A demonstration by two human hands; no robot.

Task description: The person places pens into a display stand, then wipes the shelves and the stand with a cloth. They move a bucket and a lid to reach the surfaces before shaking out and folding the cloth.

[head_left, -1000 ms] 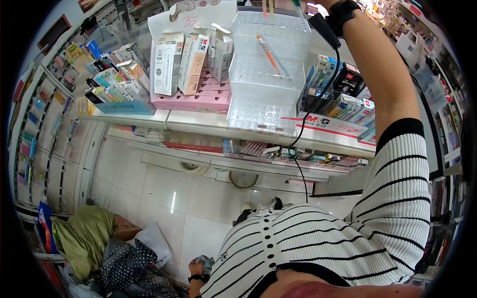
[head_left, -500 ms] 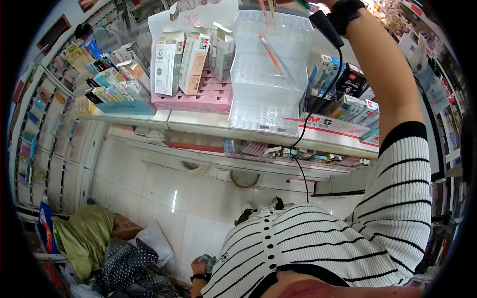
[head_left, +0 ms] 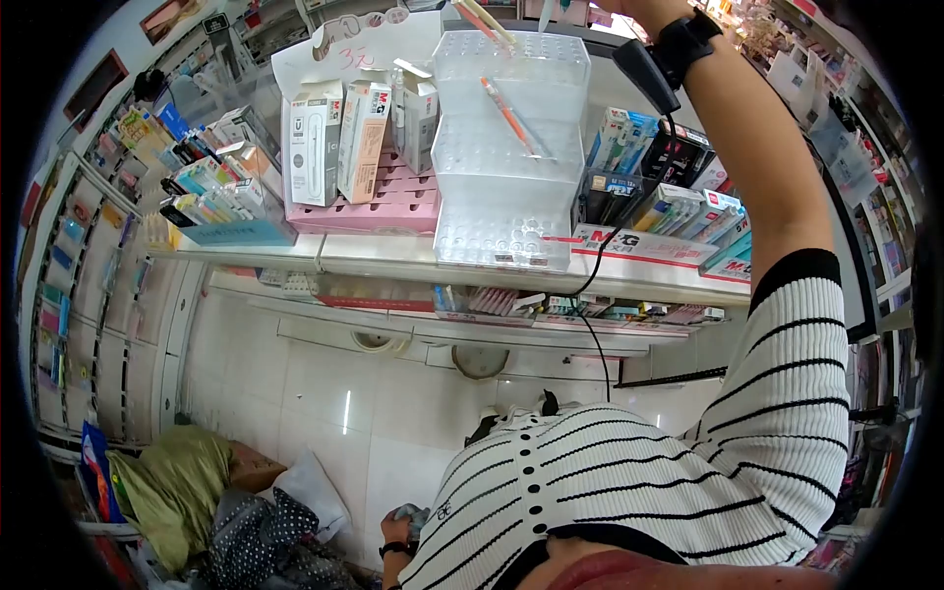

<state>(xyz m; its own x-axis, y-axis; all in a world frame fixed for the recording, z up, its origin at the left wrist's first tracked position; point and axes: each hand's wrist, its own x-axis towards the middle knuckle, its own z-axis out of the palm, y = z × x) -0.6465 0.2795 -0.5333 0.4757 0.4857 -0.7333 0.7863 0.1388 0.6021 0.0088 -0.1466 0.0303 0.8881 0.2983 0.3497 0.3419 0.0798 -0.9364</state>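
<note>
My right hand (head_left: 639,10) is at the top edge, beyond the clear stepped display rack (head_left: 506,202), its fingers cut off by the frame. A black band (head_left: 685,47) circles that wrist, and a black plug-like piece (head_left: 646,77) with a cable hangs beside it. On the rack lies an orange-and-clear pen (head_left: 508,116). Several slim pens (head_left: 484,22) lean at its top, and a pale pen-like tip (head_left: 547,14) shows near my right hand. Low down beside my body, my left hand (head_left: 397,526) is closed around a bunched grey cloth (head_left: 415,518).
Pen boxes (head_left: 364,143) stand in a pink holder (head_left: 369,214) left of the rack. A pen bin (head_left: 236,226) is further left, and boxed pens (head_left: 678,206) are on the right. A black cable (head_left: 593,270) hangs over the shelf edge. Bags (head_left: 172,482) lie on the floor.
The view has shifted, so the shelf sits lower and slightly left. A green item beside my right hand is out of sight, and the pale tip has appeared. My left hand stays put.
</note>
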